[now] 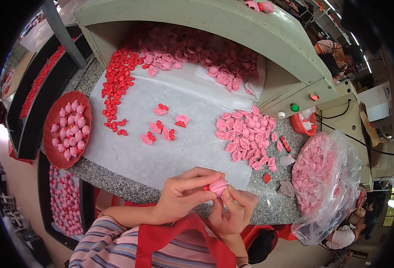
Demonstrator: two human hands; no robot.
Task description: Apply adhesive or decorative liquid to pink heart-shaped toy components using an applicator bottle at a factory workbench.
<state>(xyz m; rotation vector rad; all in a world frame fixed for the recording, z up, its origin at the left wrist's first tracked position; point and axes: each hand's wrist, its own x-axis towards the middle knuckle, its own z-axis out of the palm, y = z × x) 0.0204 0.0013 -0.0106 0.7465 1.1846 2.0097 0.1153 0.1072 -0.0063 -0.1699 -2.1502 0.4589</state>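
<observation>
In front of my body, a small rounded pink piece (218,185) with a bit of red at its left end is pinched between both hands. My left hand (179,192) grips it from the left with thumb and forefinger. My right hand (233,207) closes its fingertips on the right side. A line runs along the piece like a seam. Beyond my hands, several pink shell-shaped pieces with red bow-like parts (156,127) lie on the white sheet (130,154). Loose pink shells (246,134) are heaped to the right, and small red pieces (116,78) spread along the left.
At left stands a red bowl (56,157) of round pink pieces, above a black tray (65,201) of more. A pale metal hood (197,18) covers pink shells at the back. A plastic bag (326,178) of pink pieces and a red basket (303,123) are at right.
</observation>
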